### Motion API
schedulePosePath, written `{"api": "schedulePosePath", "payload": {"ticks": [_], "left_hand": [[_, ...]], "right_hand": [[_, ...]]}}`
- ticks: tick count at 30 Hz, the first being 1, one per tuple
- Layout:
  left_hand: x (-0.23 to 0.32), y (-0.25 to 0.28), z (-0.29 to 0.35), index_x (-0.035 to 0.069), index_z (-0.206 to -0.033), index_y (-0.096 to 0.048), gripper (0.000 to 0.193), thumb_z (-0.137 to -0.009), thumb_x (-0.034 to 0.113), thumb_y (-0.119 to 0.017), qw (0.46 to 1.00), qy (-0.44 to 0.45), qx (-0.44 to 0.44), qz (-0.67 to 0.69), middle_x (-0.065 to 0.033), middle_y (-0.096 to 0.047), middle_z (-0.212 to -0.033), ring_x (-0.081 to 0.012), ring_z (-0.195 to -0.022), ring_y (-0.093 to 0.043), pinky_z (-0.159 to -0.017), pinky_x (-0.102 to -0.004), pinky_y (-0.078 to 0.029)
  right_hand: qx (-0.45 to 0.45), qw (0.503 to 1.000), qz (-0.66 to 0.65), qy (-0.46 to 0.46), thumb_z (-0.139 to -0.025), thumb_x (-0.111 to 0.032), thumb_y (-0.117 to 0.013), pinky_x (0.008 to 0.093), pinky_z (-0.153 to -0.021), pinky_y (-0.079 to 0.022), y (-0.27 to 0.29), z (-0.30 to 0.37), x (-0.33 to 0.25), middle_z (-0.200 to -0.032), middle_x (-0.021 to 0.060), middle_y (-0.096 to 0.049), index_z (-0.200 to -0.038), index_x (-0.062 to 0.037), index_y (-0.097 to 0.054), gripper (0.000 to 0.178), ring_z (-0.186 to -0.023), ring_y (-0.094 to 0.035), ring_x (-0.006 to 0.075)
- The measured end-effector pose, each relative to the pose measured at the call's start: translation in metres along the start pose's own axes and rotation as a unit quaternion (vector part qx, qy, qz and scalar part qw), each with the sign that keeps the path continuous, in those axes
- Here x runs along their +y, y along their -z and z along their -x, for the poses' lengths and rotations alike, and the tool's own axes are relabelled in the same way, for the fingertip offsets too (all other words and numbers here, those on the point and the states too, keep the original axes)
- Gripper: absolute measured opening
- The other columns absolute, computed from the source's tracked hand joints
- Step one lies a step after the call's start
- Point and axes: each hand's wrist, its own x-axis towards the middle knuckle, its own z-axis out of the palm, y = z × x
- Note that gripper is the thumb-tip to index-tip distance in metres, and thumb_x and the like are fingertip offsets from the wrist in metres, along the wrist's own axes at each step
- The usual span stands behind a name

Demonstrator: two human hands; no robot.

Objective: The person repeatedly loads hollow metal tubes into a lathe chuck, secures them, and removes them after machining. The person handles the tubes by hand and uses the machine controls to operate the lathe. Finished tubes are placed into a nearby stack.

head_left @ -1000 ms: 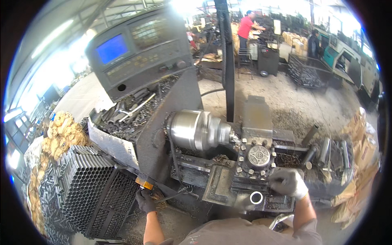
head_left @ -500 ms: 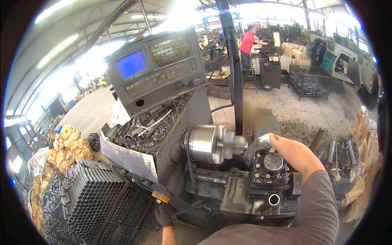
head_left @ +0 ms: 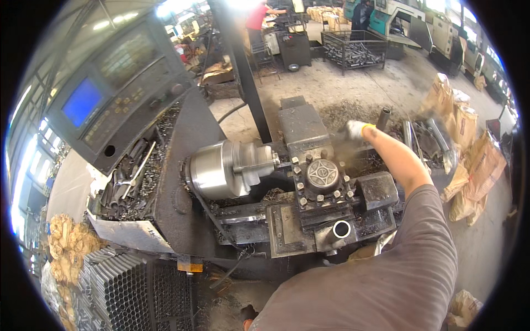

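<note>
My right hand (head_left: 353,131), in a pale glove with a yellow cuff, reaches out past the tool post (head_left: 323,174) of a lathe. Motion smears its fingers, so whether it grips anything cannot be made out. Closest to it stands an upright dark tube (head_left: 383,117). At the bottom edge my left hand (head_left: 249,312), dark-gloved, shows only in part beside my body, its fingers hidden. The shiny lathe chuck (head_left: 212,171) lies left of the tool post. A short open-ended metal tube (head_left: 341,229) sticks up at the near side of the carriage.
A control panel (head_left: 118,94) with a blue screen rises at the left, above a tray of tools and chips (head_left: 130,176). Stacked steel tubes (head_left: 124,287) fill a rack below. Paper sacks (head_left: 477,165) stand at the right. Two people work farther back near a wire bin (head_left: 353,49).
My right hand has moved from beside the chuck to beyond the tool post, toward the upright tube. My left hand has dropped toward the bottom edge. The view has turned right and down.
</note>
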Motion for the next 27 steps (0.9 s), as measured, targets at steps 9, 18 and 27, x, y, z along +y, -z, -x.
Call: {"api": "schedulePosePath", "payload": {"ticks": [9,18,27], "left_hand": [[0.028,0.0,-0.004,0.008,-0.104,-0.075,0.034,-0.09,0.039,-0.073,0.918,0.037,0.054,0.39,-0.0209,-0.078,-0.107,-0.0398,-0.104,-0.074,-0.084,-0.0516,-0.058],[0.067,0.061,0.008,0.006,-0.109,-0.075,0.029,-0.096,0.03,-0.067,0.884,-0.062,0.226,0.404,-0.0218,-0.076,-0.106,-0.041,-0.097,-0.073,-0.08,-0.0477,-0.057],[0.162,0.296,0.136,0.003,-0.122,-0.072,0.036,-0.095,0.027,-0.07,0.694,-0.235,0.505,0.457,-0.0202,-0.075,-0.115,-0.0397,-0.109,-0.071,-0.1,-0.0463,-0.055]], "right_hand": [[0.148,0.93,0.321,-0.104,-0.092,-0.033,-0.066,0.0392,-0.076,-0.06,0.068,-0.024,-0.053,-0.095,0.0126,-0.079,-0.101,-0.0116,-0.08,0.027,-0.085,-0.077,0.0233],[0.037,0.981,0.035,0.185,-0.085,-0.027,-0.073,0.0438,-0.076,-0.061,0.072,-0.102,-0.174,-0.106,0.0175,-0.08,-0.105,-0.0095,-0.082,0.029,-0.092,-0.075,0.0333],[-0.191,0.964,-0.058,0.176,-0.08,-0.032,-0.088,0.0438,-0.076,-0.061,0.025,-0.084,-0.258,-0.098,0.0152,-0.081,-0.126,-0.0082,-0.072,0.054,-0.093,-0.078,0.0329]]}}
